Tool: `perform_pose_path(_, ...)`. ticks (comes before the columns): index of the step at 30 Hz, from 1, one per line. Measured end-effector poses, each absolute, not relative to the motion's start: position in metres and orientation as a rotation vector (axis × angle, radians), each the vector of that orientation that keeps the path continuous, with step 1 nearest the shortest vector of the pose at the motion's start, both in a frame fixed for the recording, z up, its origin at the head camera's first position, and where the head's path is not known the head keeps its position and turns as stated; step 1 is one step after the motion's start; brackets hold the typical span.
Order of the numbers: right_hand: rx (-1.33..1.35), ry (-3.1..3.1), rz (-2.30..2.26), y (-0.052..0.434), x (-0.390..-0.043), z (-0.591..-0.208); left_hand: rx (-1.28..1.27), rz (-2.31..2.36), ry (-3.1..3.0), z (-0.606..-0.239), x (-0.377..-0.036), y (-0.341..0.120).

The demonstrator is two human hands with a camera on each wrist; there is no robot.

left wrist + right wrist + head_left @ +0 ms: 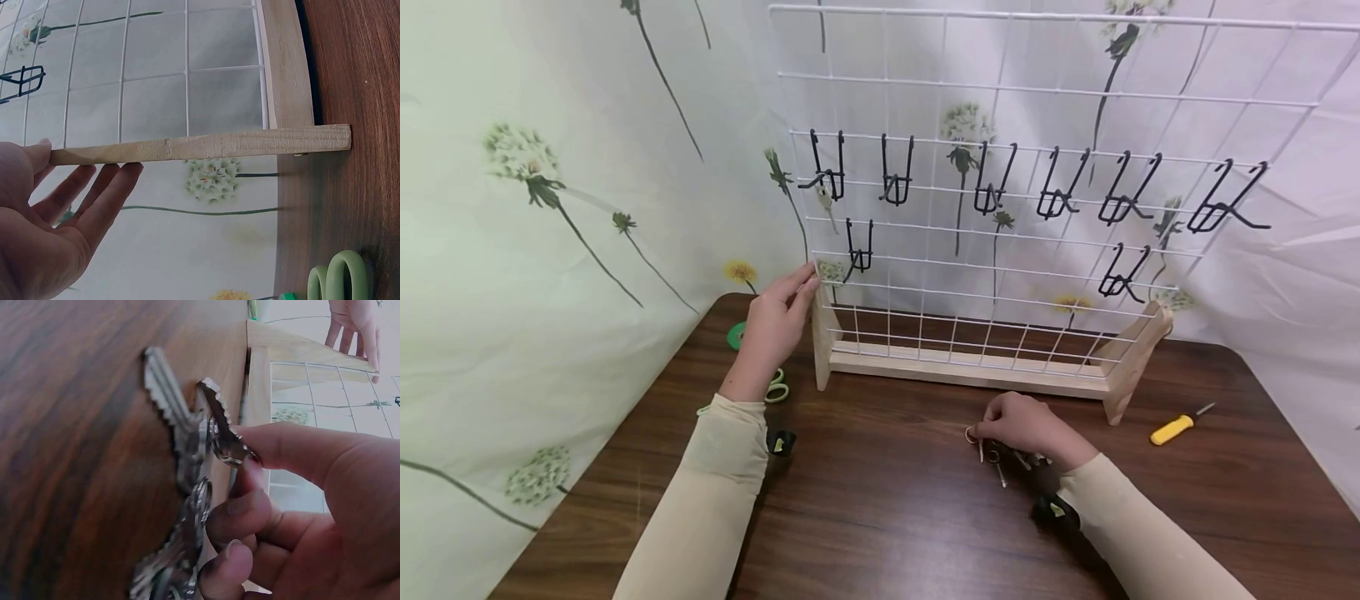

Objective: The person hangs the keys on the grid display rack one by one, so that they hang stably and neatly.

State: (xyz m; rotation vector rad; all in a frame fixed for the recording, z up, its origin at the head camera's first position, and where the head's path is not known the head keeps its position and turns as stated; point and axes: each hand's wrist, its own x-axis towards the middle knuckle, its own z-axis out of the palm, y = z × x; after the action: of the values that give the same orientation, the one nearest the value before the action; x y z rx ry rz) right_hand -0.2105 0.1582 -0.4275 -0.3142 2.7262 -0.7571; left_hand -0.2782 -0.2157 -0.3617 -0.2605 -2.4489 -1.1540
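A white wire grid rack (955, 250) stands in a pale wooden base, with several black hooks (895, 177) hung on it. My left hand (778, 317) holds the upper end of the base's left wooden side panel (206, 145), thumb and fingertips on its edges. At the front of the rack, my right hand (1022, 425) pinches a silver key (222, 412) on a ring between thumb and index finger. Other keys (165, 387) with rings lie bunched on the tabletop under that hand. A key (824, 200) hangs at the upper left hook.
A yellow-handled screwdriver (1172, 430) lies right of the rack on the dark wooden table (880, 517). Left of the rack are green-handled scissors (777, 390) and a green round thing (735, 336), partly behind my left arm. A flower-printed cloth (587, 250) hangs behind.
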Motion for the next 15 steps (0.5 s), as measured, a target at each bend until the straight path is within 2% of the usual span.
perform_pose_path(15, -0.527, 2.579, -1.0, 0.136, -0.204, -0.382, -0.266, -1.117, -2.454, -0.362, -0.278, -0.216)
